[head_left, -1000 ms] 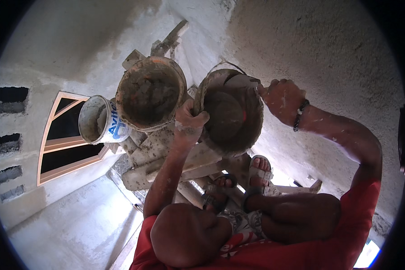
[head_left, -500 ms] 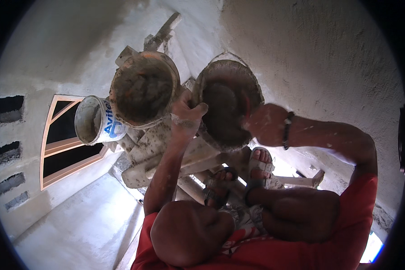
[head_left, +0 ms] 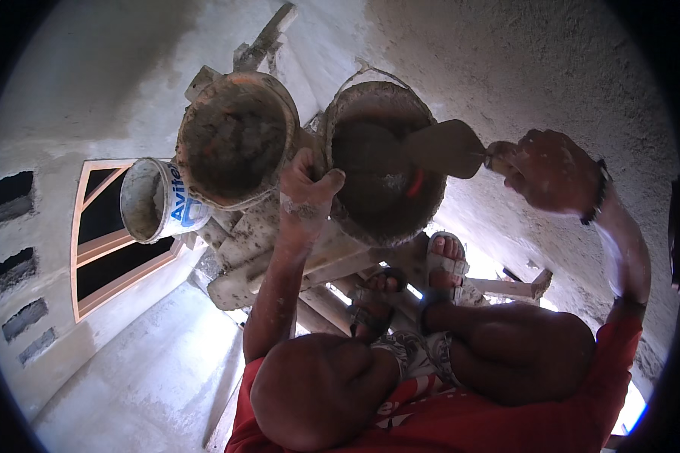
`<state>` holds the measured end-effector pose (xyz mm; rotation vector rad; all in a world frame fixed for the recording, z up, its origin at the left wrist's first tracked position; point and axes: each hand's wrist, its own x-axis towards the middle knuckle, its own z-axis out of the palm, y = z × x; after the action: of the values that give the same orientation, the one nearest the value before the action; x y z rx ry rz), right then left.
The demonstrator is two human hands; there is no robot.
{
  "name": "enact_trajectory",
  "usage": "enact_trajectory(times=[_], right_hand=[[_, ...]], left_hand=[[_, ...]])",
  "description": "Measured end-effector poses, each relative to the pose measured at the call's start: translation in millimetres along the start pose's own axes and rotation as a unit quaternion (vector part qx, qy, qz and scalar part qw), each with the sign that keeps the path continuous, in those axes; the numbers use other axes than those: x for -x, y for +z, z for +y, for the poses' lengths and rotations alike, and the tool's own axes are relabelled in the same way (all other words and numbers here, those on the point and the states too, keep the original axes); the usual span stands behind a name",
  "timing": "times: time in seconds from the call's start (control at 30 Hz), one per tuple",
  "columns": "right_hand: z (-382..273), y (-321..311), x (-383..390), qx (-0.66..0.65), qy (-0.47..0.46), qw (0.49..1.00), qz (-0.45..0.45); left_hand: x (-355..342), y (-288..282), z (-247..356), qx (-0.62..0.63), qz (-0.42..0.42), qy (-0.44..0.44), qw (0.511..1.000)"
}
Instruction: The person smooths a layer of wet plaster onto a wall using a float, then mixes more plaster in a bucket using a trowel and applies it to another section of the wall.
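Rough grey plaster walls meet in a corner above a platform of worn planks, with an unglazed wooden window frame off to the left. 3 buckets stand close together here: a white bucket with blue print, a mix-filled bucket holding lumpy grey stuff, and a wire-handled bucket, dark and crusted, with a red patch inside. The left hand is closed around the near-left rim of this last bucket, its thumb lying over the edge. The right hand is wrapped around the handle of a trowel, whose broad blade spans the bucket's right rim; whether it touches the rim I cannot tell. The trowel is probably light and stiff, though a wet load would make it tip-heavy, so the handle close to the blade seems the best hold. The bucket looks weighty and its smeared rim likely gritty, perhaps slippery; 1 hand can steady it there, but lifting would probably suit the wire handle better.
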<state>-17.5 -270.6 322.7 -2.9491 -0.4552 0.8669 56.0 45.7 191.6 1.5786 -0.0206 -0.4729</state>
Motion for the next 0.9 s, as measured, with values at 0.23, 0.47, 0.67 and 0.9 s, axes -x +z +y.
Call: enact_trajectory(times=[0.23,0.47,0.67,0.9], right_hand=[[-13,15,-20,-0.178,0.050,0.946,-0.267],[-32,7,-11,-0.481,0.135,0.800,-0.334],[-32,-7,-21,-0.245,-0.056,0.966,-0.059],[-10,45,-64,0.120,-0.013,0.979,0.167]], left_hand=[[-5,12,-27,0.029,0.042,0.058,0.997],[-3,23,-23,0.046,0.047,0.053,0.996],[1,17,-8,-0.030,0.047,0.013,0.998],[9,17,11,-0.036,0.018,0.046,0.998]])
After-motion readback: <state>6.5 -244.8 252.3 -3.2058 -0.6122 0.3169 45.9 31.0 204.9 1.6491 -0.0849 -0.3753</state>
